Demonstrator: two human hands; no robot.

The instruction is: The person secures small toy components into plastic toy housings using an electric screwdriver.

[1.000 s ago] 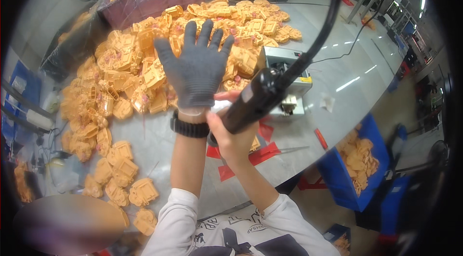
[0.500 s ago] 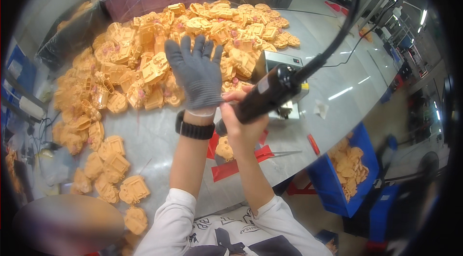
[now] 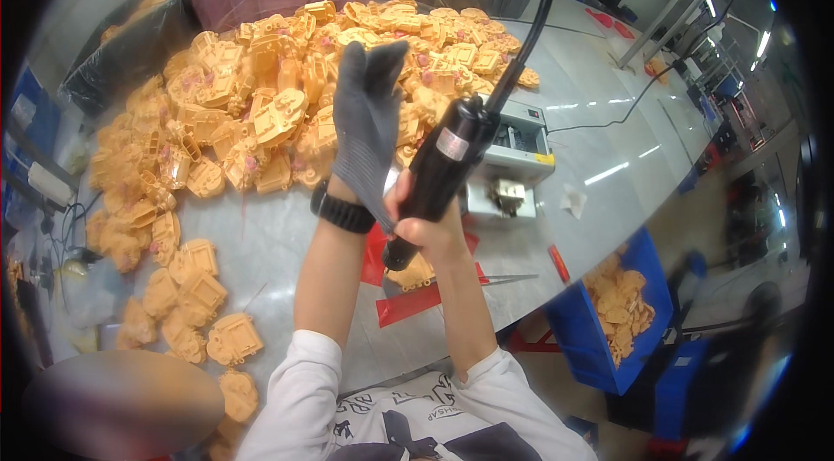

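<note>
My left hand (image 3: 369, 118) wears a dark grey knitted glove, its fingers stretched upward and the hand seen partly edge-on. Below it, a black watch (image 3: 342, 211) sits on my left wrist. My bare right hand (image 3: 439, 235) is closed on the glove's cuff, which is pulled out toward my right thumb. A black corded screwdriver-like tool (image 3: 447, 152) slants across my right hand; whether the fingers also grip it I cannot tell. Behind my hands rises a large heap of orange plastic parts (image 3: 278, 118). One orange part (image 3: 415, 272) lies below the tool, beside red strips (image 3: 408, 306).
Right of the tool stands a grey metal device (image 3: 521, 144) with a small fixture (image 3: 508, 200). Tweezers (image 3: 511, 278) and a red pen-like object (image 3: 559, 264) lie near the table edge. A blue bin (image 3: 580, 335) holds orange parts; loose parts (image 3: 234, 339) lie at left.
My left hand has turned from spread fingers to edge-on. My right hand has pulled the glove cuff down and out. The black tool has swung left and stands steeper.
</note>
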